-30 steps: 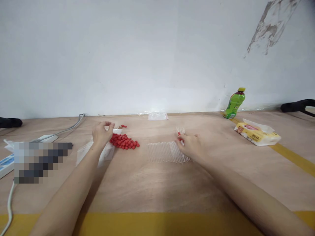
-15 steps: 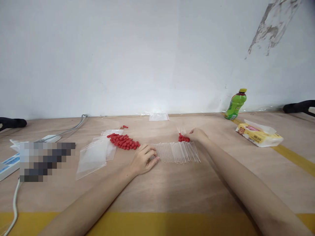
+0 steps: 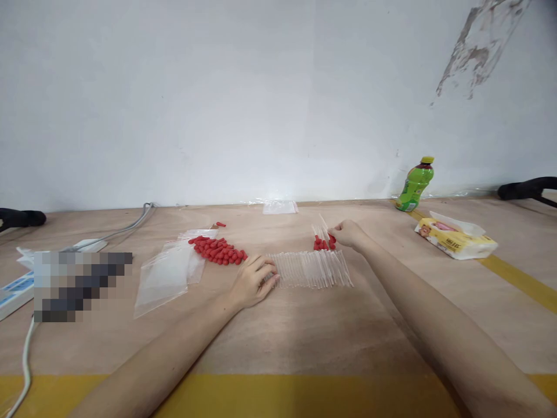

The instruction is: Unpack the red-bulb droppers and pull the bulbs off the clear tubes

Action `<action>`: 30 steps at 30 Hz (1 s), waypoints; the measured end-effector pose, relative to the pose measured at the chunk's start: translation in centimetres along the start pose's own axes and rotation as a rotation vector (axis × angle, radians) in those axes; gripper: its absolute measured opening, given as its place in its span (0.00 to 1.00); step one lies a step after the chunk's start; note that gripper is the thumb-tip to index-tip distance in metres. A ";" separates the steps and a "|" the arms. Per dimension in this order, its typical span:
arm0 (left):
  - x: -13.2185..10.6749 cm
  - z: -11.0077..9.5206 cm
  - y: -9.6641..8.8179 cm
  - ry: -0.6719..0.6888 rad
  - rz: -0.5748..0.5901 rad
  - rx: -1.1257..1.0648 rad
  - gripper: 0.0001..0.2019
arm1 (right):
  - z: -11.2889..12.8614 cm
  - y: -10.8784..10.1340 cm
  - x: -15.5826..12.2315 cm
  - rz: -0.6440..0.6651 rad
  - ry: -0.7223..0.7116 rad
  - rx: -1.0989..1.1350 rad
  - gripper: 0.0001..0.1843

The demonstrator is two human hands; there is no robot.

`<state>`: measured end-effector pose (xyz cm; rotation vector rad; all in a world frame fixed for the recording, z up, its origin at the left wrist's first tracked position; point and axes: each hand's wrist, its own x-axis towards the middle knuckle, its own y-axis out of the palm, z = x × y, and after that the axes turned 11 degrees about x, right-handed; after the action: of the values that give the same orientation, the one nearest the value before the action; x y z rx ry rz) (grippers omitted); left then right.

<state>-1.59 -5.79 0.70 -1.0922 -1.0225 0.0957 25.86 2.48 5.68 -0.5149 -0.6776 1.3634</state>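
Note:
Several clear, thin glass tubes (image 3: 311,270) lie side by side in a row on the table. My left hand (image 3: 253,283) rests at the left end of this row, touching it, with fingers loosely curved and the thumb apart. Beyond the row's right end, my right hand (image 3: 348,233) pinches a glass dropper (image 3: 332,238) by its red rubber bulb, its tube slanting up to the left. Just left of those fingers lie several droppers with red bulbs (image 3: 321,244). A pile of loose red rubber bulbs (image 3: 220,251) sits left of the tubes, near my left hand.
Clear plastic bags (image 3: 167,277) lie on the left, and another bag (image 3: 280,207) by the wall. A power strip (image 3: 17,293) with cables is at far left. On the right are a green bottle (image 3: 415,186) and a yellow tissue pack (image 3: 456,238).
My right hand has drawn slightly back from the red-bulbed droppers, and one dropper now tilts in its fingers. My left hand has stayed nearly still.

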 end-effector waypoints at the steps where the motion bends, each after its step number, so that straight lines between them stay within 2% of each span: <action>1: 0.0 0.0 0.0 -0.002 -0.017 0.013 0.04 | 0.2 0.1 -0.8 0.024 -0.046 0.026 0.15; 4: 0.0 -0.4 -0.2 -0.002 -0.114 0.082 0.03 | 0.4 1.3 -4.0 0.048 -0.234 0.108 0.14; 5: 0.0 -0.5 -0.3 0.010 -0.152 0.115 0.04 | 0.4 1.9 -5.3 0.004 -0.424 0.143 0.13; 7: -0.1 -0.8 -0.5 0.063 -0.203 0.192 0.10 | 0.3 3.3 -7.7 -0.053 -0.765 0.073 0.14; 10: -0.3 -1.2 -1.0 0.160 -0.221 0.294 0.19 | 0.3 4.9 -10.3 -0.167 -0.968 -0.081 0.09; 13: -0.3 -1.5 -1.2 0.212 -0.213 0.344 0.17 | 0.4 5.8 -11.4 -0.189 -1.036 -0.150 0.08; 19: -0.6 -2.0 -0.6 0.323 -0.149 0.320 0.10 | 0.5 7.0 -11.7 -0.187 -1.119 -0.094 0.06; 24: -1.0 -2.4 -0.5 0.293 -0.142 0.283 0.07 | 0.7 7.0 -11.9 -0.173 -1.147 -0.093 0.06; 30: -1.4 -2.5 -0.7 0.231 -0.125 0.208 0.07 | 0.6 6.8 -11.8 -0.141 -1.247 -0.059 0.08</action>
<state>-0.86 -8.61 0.14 -0.8270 -0.8497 -0.0251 19.77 -8.25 -0.26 0.4277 -1.7114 1.4404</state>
